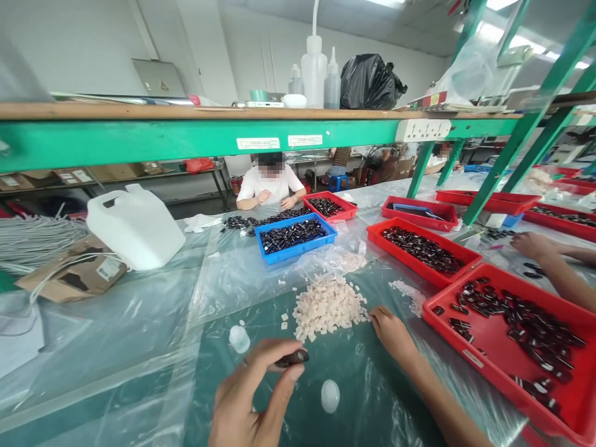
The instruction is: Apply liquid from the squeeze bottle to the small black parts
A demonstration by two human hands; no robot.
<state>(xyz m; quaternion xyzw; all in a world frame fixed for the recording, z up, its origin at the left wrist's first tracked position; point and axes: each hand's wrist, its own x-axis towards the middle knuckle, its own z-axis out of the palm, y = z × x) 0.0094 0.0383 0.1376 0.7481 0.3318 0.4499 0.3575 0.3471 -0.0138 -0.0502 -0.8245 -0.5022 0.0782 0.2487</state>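
My left hand (pixel 256 391) pinches a small, glossy black plastic piece (pixel 294 358) between thumb and fingers, above the green mat. My right hand (pixel 390 332) rests at the right edge of a heap of small whitish pieces (pixel 328 307). Its fingertips are drawn together there; whatever lies between them is too small to make out. Below the heap lies a round, translucent white cap (pixel 330 396). Another small whitish container (pixel 239 339) sits to the left of it, beyond my left hand.
Red trays (pixel 459 357) of black pieces stand on the right, a blue tray (pixel 305 253) beyond the heap. A white jug (pixel 135 226) stands at left. A green-edged shelf (pixel 186 139) crosses above. Another person's hand (pixel 535 245) is at right; a person (pixel 272 186) sits opposite.
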